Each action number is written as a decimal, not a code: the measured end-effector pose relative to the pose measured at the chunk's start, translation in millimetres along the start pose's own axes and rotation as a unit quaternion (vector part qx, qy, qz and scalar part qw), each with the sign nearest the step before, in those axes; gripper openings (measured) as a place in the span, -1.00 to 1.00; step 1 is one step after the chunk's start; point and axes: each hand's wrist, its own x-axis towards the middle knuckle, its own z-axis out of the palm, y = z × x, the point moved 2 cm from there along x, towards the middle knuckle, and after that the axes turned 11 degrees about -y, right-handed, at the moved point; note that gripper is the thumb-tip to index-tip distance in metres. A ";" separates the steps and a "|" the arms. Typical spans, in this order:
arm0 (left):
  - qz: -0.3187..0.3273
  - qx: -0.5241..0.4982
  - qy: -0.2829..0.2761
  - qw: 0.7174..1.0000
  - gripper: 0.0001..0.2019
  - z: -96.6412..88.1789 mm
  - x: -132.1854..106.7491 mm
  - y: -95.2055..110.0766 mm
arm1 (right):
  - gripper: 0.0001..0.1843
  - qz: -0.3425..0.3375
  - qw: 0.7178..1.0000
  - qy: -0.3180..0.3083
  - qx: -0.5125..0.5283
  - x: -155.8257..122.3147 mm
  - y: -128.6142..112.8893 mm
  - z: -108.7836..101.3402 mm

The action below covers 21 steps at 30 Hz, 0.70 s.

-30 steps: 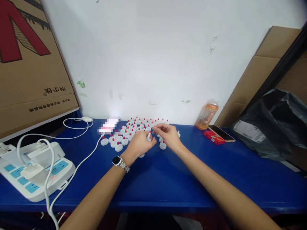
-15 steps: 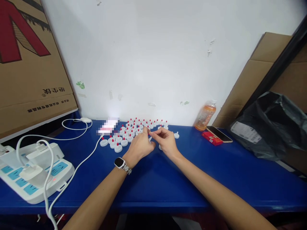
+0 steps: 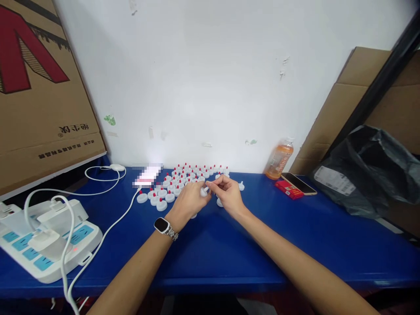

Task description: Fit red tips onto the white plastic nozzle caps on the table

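A white spout cap [image 3: 204, 191] is gripped in the closed fingers of my left hand [image 3: 188, 200], its spout tilted up toward the right. My right hand [image 3: 227, 192] pinches at the tip of that spout; whatever lies between its fingertips is hidden. Behind and left of my hands stand several white spout caps with red tips [image 3: 161, 204]. A white spout cap without a red tip [image 3: 242, 186] is just right of my right hand. Another white cap [image 3: 219, 202] is partly covered by that hand. A white edge [image 3: 194, 216] shows under my left hand, mostly hidden.
On the blue table [image 3: 229, 258], a power strip [image 3: 49, 271] with white cables lies at left, near a lit, blurred-out phone [image 3: 148, 176]. At right are an orange drink bottle [image 3: 280, 161], a red box [image 3: 288, 190], a phone [image 3: 300, 183] and a dark plastic bag [image 3: 367, 170].
The white spout cap has come into clearer view between my hands, as my left fingers have shifted slightly. My right hand stays pinched at the spout. The view has tilted a little.
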 end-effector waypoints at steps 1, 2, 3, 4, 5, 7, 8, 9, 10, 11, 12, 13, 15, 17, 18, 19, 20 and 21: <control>0.000 0.014 -0.001 1.000 -0.82 -0.3 0.0 0.4 | -0.58 0.000 1.000 -0.001 -0.003 -0.1 0.0 0.7; -0.002 0.022 -0.001 1.000 -0.82 -0.5 0.0 1.1 | -0.57 -0.001 1.000 -0.002 -0.006 -0.4 -0.2 1.8; -0.003 0.021 -0.001 1.000 -0.81 -0.7 0.0 2.0 | -0.57 -0.003 1.000 -0.004 -0.006 -0.8 -0.8 3.0; -0.004 0.013 -0.002 1.000 -0.79 -0.8 0.1 3.2 | -0.57 -0.004 1.000 -0.007 -0.006 -1.3 -1.8 4.4; -0.003 0.002 -0.004 1.000 -0.78 -0.9 0.3 4.5 | -0.57 -0.007 1.000 -0.011 -0.005 -1.5 -3.3 5.5; -0.001 -0.018 -0.010 1.000 -0.75 -0.9 0.6 6.9 | -0.58 -0.011 0.999 -0.028 -0.010 -0.8 -7.6 5.8; -0.003 -0.022 -0.008 1.000 -0.76 -1.2 0.6 7.6 | -0.58 -0.013 0.999 -0.041 -0.018 0.7 -9.9 4.0; -0.012 -0.023 -0.003 1.000 -0.79 -1.6 0.4 7.7 | -0.59 -0.015 0.998 -0.053 -0.033 3.2 -12.0 0.2; -0.024 -0.020 0.003 0.999 -0.79 -2.2 0.1 7.0 | -0.61 -0.019 0.997 -0.056 -0.052 7.0 -13.5 -6.0; -0.037 -0.016 0.009 0.999 -0.72 -2.9 -0.5 5.7 | -0.64 -0.025 0.995 -0.049 -0.079 11.9 -14.4 -14.9; -0.049 -0.009 0.012 0.999 -0.61 -3.7 -1.1 4.0 | -0.68 -0.030 0.993 -0.036 -0.113 18.0 -14.3 -25.9; -0.055 -0.002 0.012 0.998 -0.53 -4.5 -1.7 2.1 | -0.72 -0.038 0.988 -0.009 -0.151 24.9 -13.5 -38.8; -0.048 0.015 0.004 0.999 -0.62 -6.1 -2.6 -1.7 | -0.82 -0.015 0.969 0.008 -0.248 40.6 -8.0 -63.8; -0.043 0.022 0.018 0.999 -0.71 -8.3 -3.1 -4.9 | -0.90 0.037 0.942 -0.028 -0.334 56.3 0.7 -81.9; -0.045 0.024 0.025 0.998 -0.70 -9.1 -3.1 -6.1 | -0.94 0.057 0.928 -0.048 -0.366 63.4 5.0 -87.2; -0.046 0.024 0.031 0.998 -0.69 -9.7 -3.0 -6.9 | -0.97 0.070 0.915 -0.072 -0.390 70.0 8.8 -89.3; -0.048 0.025 0.033 0.998 -0.68 -10.0 -2.9 -7.3 | -0.97 0.075 0.905 -0.093 -0.408 76.2 12.0 -88.6; -0.049 0.026 0.032 0.998 -0.67 -10.2 -2.7 -7.4 | -0.96 0.072 0.897 -0.111 -0.421 81.9 14.5 -85.5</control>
